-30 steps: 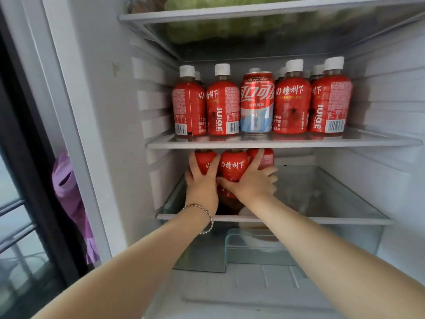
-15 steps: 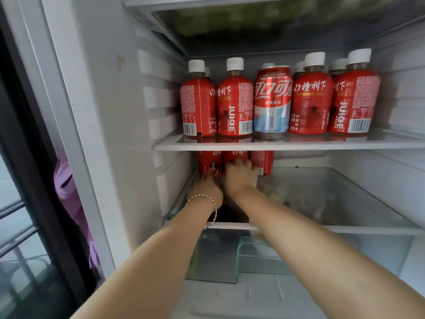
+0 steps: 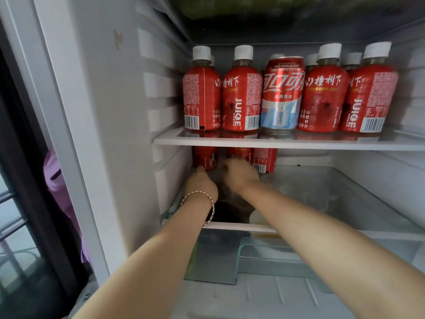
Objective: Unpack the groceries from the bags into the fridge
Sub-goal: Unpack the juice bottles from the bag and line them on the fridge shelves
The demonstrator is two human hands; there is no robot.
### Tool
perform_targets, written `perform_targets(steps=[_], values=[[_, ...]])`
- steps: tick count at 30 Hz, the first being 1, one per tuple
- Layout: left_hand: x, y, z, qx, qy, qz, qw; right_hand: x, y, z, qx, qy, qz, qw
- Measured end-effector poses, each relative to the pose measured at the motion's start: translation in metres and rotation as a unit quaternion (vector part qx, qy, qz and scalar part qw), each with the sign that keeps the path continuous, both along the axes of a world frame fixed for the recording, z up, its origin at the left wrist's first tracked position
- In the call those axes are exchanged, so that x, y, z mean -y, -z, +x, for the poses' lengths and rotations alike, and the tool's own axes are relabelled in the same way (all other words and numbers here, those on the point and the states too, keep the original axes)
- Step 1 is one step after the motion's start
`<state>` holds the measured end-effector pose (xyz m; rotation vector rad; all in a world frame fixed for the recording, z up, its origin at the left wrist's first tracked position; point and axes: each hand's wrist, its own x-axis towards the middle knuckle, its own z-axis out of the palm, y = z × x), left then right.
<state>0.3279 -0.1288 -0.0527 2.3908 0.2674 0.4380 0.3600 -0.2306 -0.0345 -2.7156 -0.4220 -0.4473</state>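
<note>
Fridge [image 3: 110, 111] walls, white and ribbed, fill most of the view. Outside on the left a purple cloth [image 3: 59, 192] hangs beside a dark frame. Inside, the lower glass shelf [image 3: 345, 203] carries the work. Glass is slick, so I judge bottles will slide on it rather than catch, and may knock together. Its neighbour, the upper shelf [image 3: 322, 143], holds a front row of juice bottles [image 3: 240, 100] with a cola can [image 3: 281, 95] among them. A clear crisper drawer [image 3: 264, 256] sits below.

At the back left of the lower shelf stand three red juice bottles [image 3: 265, 160], upright and close side by side, their tops hidden behind the upper shelf's rim. They look small, full and plastic: probably weighty for their size, stiff, with smooth labels. They are best taken low round the body or nudged at the base.

The left hand [image 3: 202, 184] reaches the leftmost bottle, fingertips [image 3: 199, 168] at its base. The right hand [image 3: 239, 174] is at the middle bottle, blurred. Whether either hand's fingers wrap a bottle or merely press it, I cannot tell. A thin bracelet [image 3: 197, 192] circles the left wrist.
</note>
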Motion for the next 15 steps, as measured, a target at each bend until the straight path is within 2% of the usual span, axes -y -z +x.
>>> perform_targets(steps=[2,3,5,7,8,15], values=[[0.002,0.002,0.002,-0.009,0.017,0.039,0.999,0.012,-0.001,-0.008,0.075,0.096,0.021,0.992],[0.002,0.003,0.003,-0.012,0.025,0.053,0.998,0.017,0.000,-0.009,0.071,0.150,0.043,0.985],[0.002,0.001,0.008,-0.022,0.034,0.062,0.997,0.029,0.002,-0.008,0.003,0.209,0.123,0.970],[0.002,-0.003,0.011,-0.055,0.034,0.068,0.996,0.037,0.007,0.001,-0.078,0.192,0.171,0.963],[0.002,-0.005,0.013,-0.075,0.035,0.081,0.993,0.038,0.008,0.005,-0.103,0.180,0.162,0.965],[0.003,-0.007,0.022,-0.108,0.059,0.109,0.986,0.034,0.008,0.005,-0.122,0.128,0.045,0.983]])
